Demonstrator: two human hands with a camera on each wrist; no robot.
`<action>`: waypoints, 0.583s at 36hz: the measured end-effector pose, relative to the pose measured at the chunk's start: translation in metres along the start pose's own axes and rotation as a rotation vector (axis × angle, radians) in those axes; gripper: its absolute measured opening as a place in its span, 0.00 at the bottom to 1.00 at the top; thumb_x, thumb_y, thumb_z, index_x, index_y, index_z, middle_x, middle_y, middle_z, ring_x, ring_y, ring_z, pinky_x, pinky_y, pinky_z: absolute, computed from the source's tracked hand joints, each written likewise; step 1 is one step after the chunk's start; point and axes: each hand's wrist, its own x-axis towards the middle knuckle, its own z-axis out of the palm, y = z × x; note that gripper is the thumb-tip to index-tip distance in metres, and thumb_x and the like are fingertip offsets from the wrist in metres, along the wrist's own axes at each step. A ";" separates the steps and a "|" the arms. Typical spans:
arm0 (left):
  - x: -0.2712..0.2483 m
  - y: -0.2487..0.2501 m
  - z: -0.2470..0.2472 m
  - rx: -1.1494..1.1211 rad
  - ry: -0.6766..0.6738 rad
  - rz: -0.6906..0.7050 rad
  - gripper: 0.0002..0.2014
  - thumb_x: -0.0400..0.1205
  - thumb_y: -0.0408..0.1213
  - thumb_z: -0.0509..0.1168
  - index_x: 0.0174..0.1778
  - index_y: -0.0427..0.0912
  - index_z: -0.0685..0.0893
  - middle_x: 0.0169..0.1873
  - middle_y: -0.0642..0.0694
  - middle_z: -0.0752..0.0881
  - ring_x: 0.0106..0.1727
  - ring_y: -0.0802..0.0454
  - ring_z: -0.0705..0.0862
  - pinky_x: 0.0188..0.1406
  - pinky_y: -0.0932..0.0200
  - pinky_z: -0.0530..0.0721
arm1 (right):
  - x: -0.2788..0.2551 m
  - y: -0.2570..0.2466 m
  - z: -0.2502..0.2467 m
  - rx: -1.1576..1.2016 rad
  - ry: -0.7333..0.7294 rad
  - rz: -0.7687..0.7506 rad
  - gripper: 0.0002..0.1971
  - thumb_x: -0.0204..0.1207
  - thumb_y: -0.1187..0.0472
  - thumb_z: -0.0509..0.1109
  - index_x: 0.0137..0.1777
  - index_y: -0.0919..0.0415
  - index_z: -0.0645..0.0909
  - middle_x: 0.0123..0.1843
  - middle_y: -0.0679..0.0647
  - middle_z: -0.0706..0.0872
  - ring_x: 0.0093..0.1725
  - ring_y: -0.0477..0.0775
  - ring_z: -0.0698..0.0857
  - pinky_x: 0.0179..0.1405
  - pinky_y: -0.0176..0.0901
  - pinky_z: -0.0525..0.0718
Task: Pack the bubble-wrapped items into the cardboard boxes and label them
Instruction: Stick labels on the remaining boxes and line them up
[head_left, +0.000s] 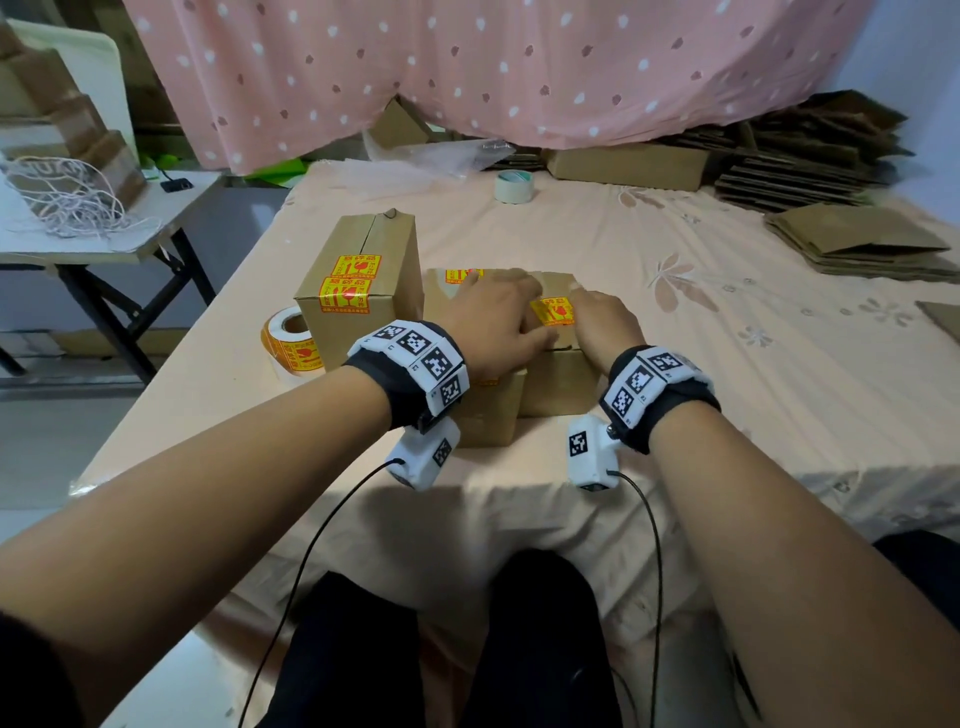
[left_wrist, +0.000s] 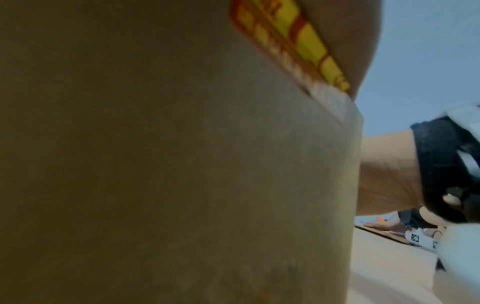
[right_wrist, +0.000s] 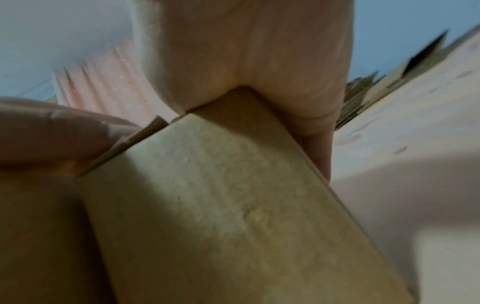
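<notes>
Only the head view shows both hands, left hand and right hand, pressing a yellow fragile sticker onto the cardboard box; fingers flat, grip unclenched. Wrist views blur into cardboard.

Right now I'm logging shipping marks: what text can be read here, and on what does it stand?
Stickers on the tall box: red characters on yellow, too blurred to read.
Sticker on the top box: same print, unreadable.
Label roll: unreadable.
Wristbands: square codes only, no legible words.

Soft even light; blurred wrist views
</notes>
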 end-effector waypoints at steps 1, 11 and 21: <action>0.000 0.000 0.000 0.005 -0.040 0.004 0.26 0.82 0.56 0.60 0.70 0.44 0.79 0.67 0.44 0.82 0.72 0.43 0.77 0.77 0.36 0.64 | 0.001 0.001 0.002 -0.035 -0.030 -0.023 0.27 0.88 0.45 0.48 0.69 0.64 0.78 0.66 0.63 0.81 0.66 0.66 0.78 0.59 0.52 0.72; 0.009 0.001 0.000 0.089 -0.180 -0.022 0.32 0.74 0.62 0.44 0.53 0.48 0.88 0.55 0.45 0.88 0.65 0.44 0.82 0.67 0.41 0.73 | 0.013 -0.001 0.006 0.007 -0.050 0.029 0.29 0.83 0.46 0.63 0.74 0.68 0.74 0.72 0.65 0.79 0.69 0.66 0.78 0.56 0.48 0.72; 0.010 0.000 -0.003 -0.002 -0.172 -0.056 0.21 0.77 0.61 0.51 0.32 0.54 0.84 0.34 0.48 0.88 0.59 0.43 0.86 0.63 0.40 0.78 | 0.010 0.000 0.005 0.034 -0.043 -0.016 0.14 0.88 0.56 0.57 0.54 0.67 0.78 0.56 0.65 0.82 0.57 0.63 0.80 0.53 0.47 0.72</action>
